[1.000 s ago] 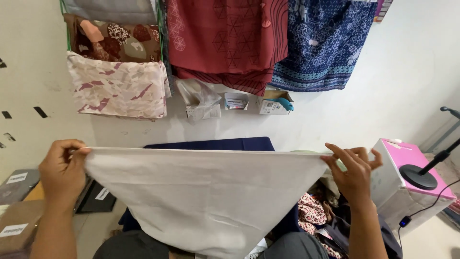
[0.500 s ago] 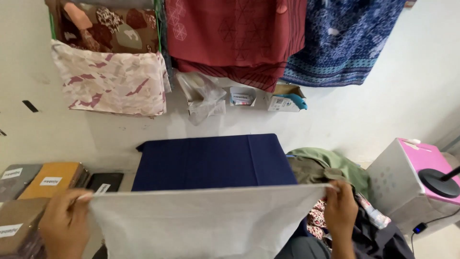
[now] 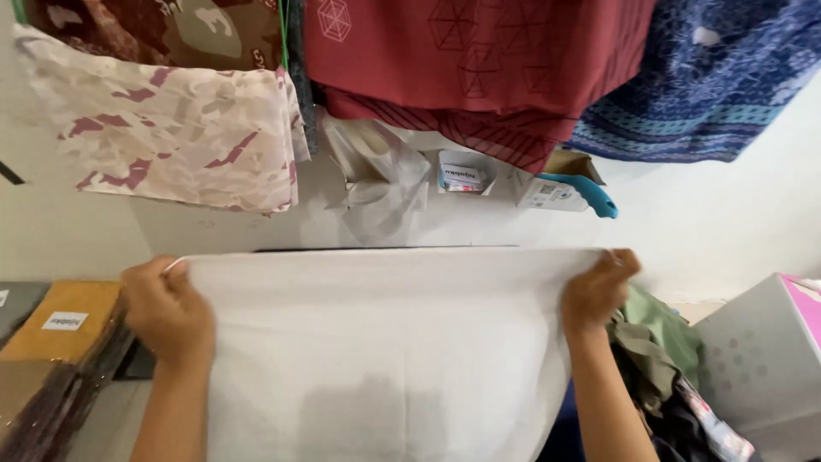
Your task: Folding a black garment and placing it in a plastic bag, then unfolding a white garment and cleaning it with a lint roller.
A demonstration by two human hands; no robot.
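Head view, looking down. A white cloth (image 3: 376, 351) is held spread flat between the two hands, its top edge stretched level across the middle of the frame and the sheet hanging toward the lower border. The left hand (image 3: 167, 312) has its grip closed on the upper left corner, fingers curled over the edge. The right hand (image 3: 599, 291) has its grip closed on the upper right corner, thumb and fingers pinching the fabric.

Behind the cloth, three fabrics hang against the pale wall: a cream piece with pink blotches (image 3: 171, 137) at left, a dark red piece with fine line figures (image 3: 479, 68) in the centre, and a blue patterned piece (image 3: 710, 85) at right. Below the red piece lie clear plastic bags (image 3: 376, 171) and small cartons (image 3: 466, 171).

Packaged folded cloths (image 3: 60, 334) lie at lower left, just beside the left hand. A heap of mixed garments (image 3: 658, 359) lies by the right forearm, near a white box with a pink top (image 3: 761, 368).
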